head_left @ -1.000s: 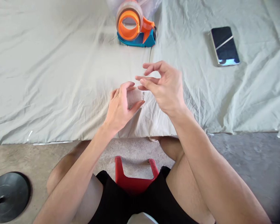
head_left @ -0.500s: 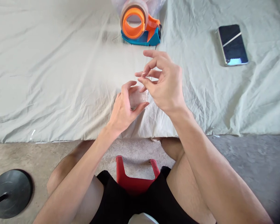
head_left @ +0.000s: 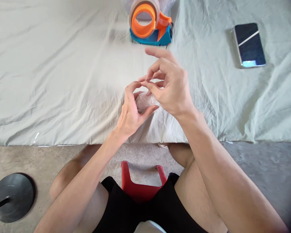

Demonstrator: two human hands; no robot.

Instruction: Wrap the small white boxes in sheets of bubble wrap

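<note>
A clear, crinkled plastic-wrapped bundle (head_left: pixel 145 102) rests in the curve of my left hand (head_left: pixel 133 108), near the front edge of the cloth-covered table. The fingers of that hand wrap around its far side and the thumb lies along the near side. My right hand (head_left: pixel 173 84) is just to the right and above, with thumb and index finger pinched together close to my left fingertips. What the pinch holds is too small to make out. The other right fingers are partly spread.
A tape dispenser (head_left: pixel 150 27), orange and blue, stands at the back middle, before some clear plastic. To the right lies a dark phone-like object (head_left: pixel 249 45). Below the table are a red stool (head_left: pixel 142 191) and a black round base (head_left: pixel 13 197).
My right hand has moved slightly left, and its pinch now meets my left fingertips. The clear bundle shows more plainly. The whole view has shifted a little.
</note>
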